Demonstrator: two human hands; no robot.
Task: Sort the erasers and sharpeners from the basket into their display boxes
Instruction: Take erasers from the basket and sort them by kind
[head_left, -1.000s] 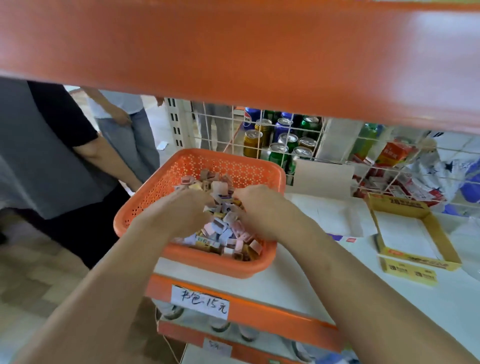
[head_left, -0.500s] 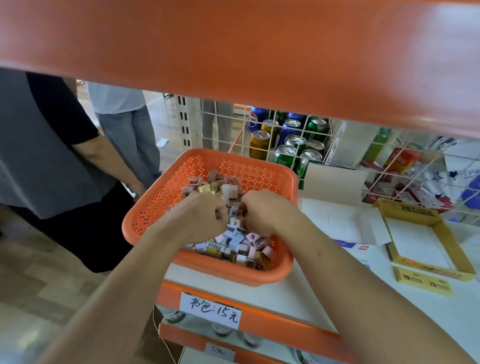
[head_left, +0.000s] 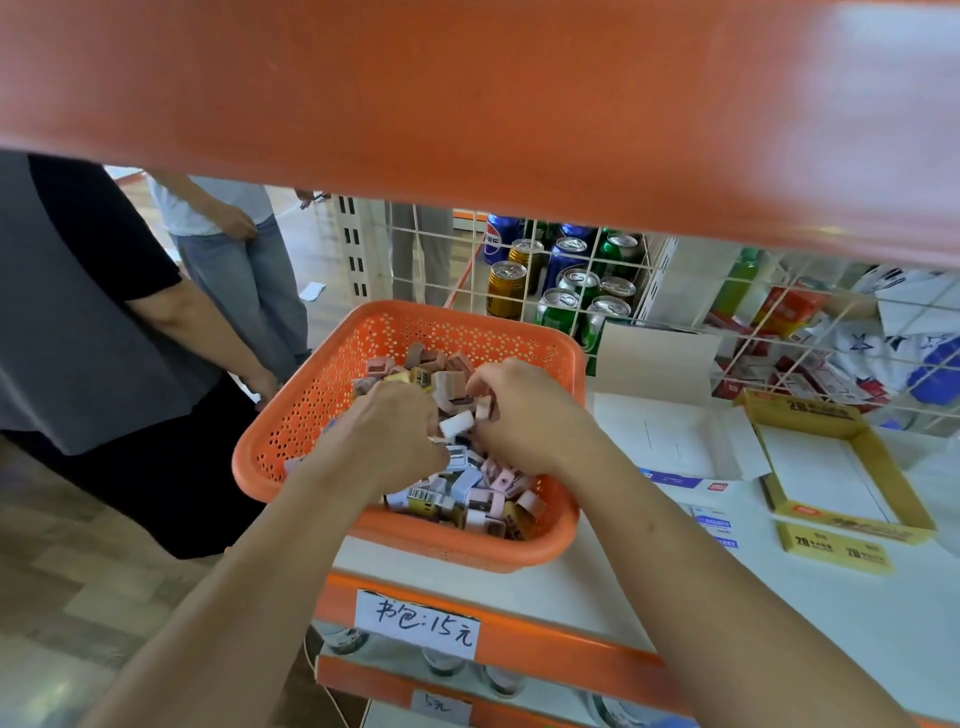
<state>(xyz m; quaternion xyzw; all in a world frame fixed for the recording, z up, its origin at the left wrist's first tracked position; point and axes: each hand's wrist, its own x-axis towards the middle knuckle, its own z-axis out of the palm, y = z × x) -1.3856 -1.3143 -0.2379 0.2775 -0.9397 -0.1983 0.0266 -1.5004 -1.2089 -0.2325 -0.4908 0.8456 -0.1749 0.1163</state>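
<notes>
An orange perforated basket (head_left: 311, 415) sits at the left end of a white shelf (head_left: 675, 587), heaped with small erasers and sharpeners (head_left: 478, 493) in pink, white, lilac and yellow wrappers. Both of the person's arms reach into it from below. The left grip (head_left: 384, 436) is curled over the middle of the heap, and a white block (head_left: 457, 423) is pinched at its fingertips. The right grip (head_left: 524, 415), just beside it, is also curled and pinches a small pink piece (head_left: 483, 408) above the pile; I cannot tell whether that is an eraser or a sharpener.

To the right on the shelf lies a flattened white carton (head_left: 670, 441), and further right a yellow display box (head_left: 852, 525) stands open. Drink cans (head_left: 561, 301) stand behind a wire grid. A handwritten price tag (head_left: 418, 623) is stuck on the orange shelf edge. Two people stand at the left.
</notes>
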